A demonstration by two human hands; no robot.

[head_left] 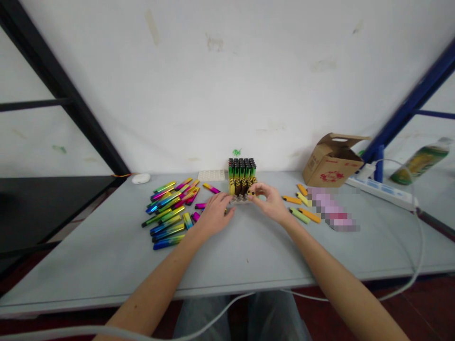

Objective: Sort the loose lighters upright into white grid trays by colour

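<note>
A lighter (pixel 251 193) is being pinched by the right hand (pixel 268 201) at the tray (pixel 241 202); whether anything is being gripped by the left hand (pixel 215 213), beside it, cannot be told. The rear rows are being taken up by standing lighters (pixel 242 170); some front cells are being left bare. Loose lighters (pixel 168 232), left and right, are being borne by the grey table (pixel 249 270), with a box (pixel 329 166) being backed by the white wall (pixel 227 94).

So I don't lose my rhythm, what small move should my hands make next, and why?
I'd probably ease the dark-ended piece down into the pale tray: your right hand seems to pinch it there, the tray's near part shows in front of the upright lighters, and your left hand is by the tray's left end.
</note>
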